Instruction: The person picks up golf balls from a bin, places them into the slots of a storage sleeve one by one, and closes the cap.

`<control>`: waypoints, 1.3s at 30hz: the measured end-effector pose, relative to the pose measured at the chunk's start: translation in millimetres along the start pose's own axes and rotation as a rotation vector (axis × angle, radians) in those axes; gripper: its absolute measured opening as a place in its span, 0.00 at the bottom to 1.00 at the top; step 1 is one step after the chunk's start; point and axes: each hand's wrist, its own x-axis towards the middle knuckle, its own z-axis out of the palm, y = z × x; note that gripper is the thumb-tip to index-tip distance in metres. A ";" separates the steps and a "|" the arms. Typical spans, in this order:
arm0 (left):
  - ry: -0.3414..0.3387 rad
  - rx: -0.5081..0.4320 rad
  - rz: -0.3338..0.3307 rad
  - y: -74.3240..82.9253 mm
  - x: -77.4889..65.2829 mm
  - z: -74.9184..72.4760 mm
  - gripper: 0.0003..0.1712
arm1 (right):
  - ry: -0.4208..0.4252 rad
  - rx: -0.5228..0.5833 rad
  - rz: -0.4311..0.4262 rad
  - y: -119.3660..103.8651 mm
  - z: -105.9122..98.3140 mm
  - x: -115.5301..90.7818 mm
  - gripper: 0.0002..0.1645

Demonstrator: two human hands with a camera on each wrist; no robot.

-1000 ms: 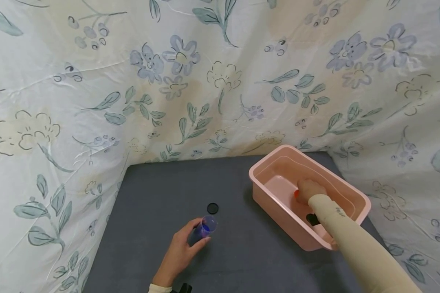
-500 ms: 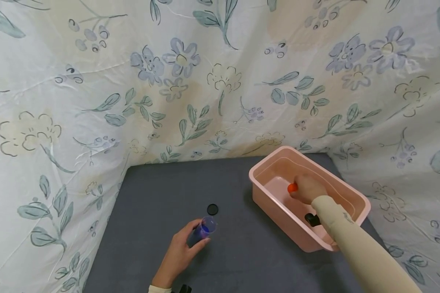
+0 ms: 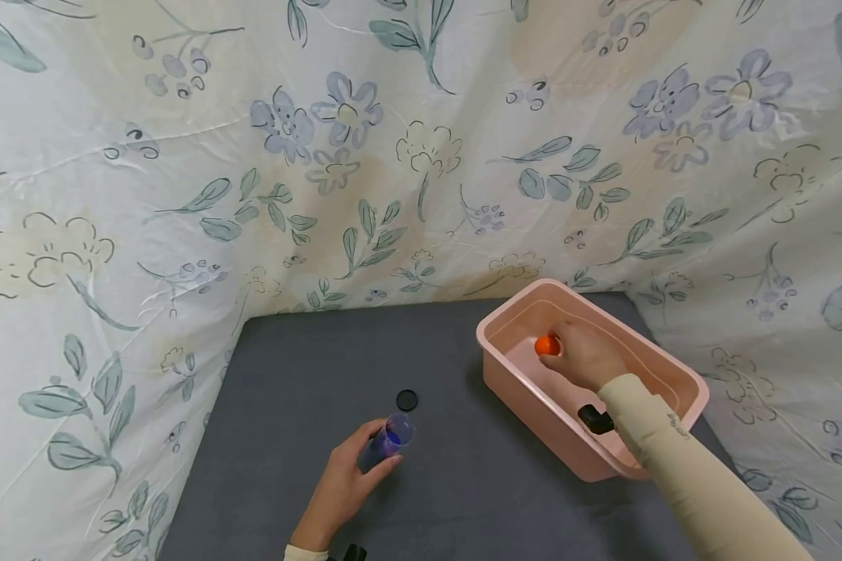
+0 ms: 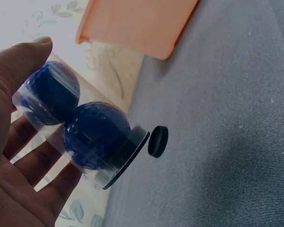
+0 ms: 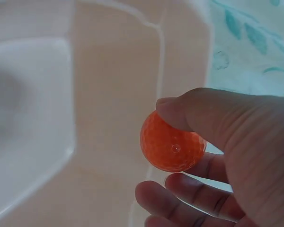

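My left hand (image 3: 344, 483) holds a clear plastic tube (image 3: 400, 428), its thumb and fingers round the sides and its open mouth facing up. Two blue golf balls (image 4: 97, 135) sit inside, above a black end cap (image 4: 128, 158). Just beyond the tube, a loose round black cap (image 3: 407, 400) lies on the dark table. Inside the pink bin (image 3: 526, 413), my right hand (image 3: 589, 358) pinches an orange golf ball (image 5: 173, 142) between thumb and fingers. The right wrist view shows that ball off the bin's floor, near a wall.
Dark grey cloth covers the table (image 3: 323, 358). The bin stands at the right, angled, its high walls around my right hand. Floral fabric (image 3: 421, 156) hangs behind and at both sides. A black wrist camera (image 3: 595, 419) sits under my right wrist.
My right hand has moved left and upward inside the bin with the orange golf ball, which now shows more. My left hand and the tube have stayed in place.
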 end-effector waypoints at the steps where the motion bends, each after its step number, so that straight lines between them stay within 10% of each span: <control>1: 0.000 0.000 -0.001 0.1 -0.1 -0.1 0.28 | 0.010 0.002 -0.007 -2.6 -1.9 -1.6 0.19; 25: 0.001 0.010 -0.005 0.0 -1.1 -0.2 0.28 | 0.232 0.060 -0.272 -67.6 -20.8 -34.9 0.23; 39: 0.007 0.016 -0.013 0.7 -1.9 0.8 0.28 | 0.183 0.167 -0.296 -101.5 -14.6 -44.7 0.24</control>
